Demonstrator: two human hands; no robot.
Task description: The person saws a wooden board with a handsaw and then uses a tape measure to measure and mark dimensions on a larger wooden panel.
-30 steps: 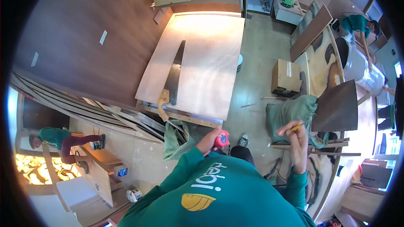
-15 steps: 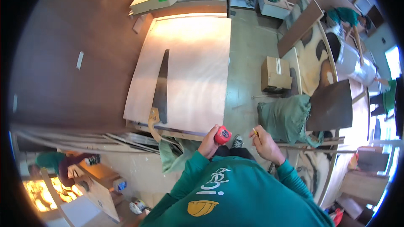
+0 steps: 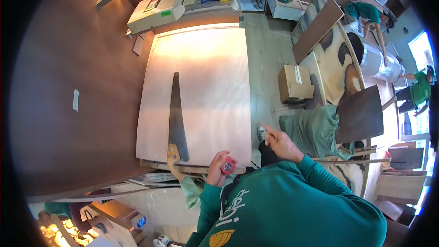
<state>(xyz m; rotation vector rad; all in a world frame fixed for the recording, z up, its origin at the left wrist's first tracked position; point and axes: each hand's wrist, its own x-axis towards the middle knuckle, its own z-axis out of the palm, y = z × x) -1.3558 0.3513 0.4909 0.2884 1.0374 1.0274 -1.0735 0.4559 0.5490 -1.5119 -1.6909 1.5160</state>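
Left hand [image 3: 217, 167] grips red tape measure [image 3: 227, 166] | right hand [image 3: 279, 142] grip unclear | handsaw [image 3: 176, 121] on plywood sheet [image 3: 215, 82]

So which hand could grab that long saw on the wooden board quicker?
Probably the left hand: it sits nearest the long saw's wooden handle, though it holds a round red tape measure. The right hand is farther off.

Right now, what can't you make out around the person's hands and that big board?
- Head view: the red object is mostly wrapped by the left hand; its kind is unclear.
- Right hand: too small to tell whether it holds anything.
- Handsaw: teeth too small.
- Board: near edge hidden by the person's shoulder.
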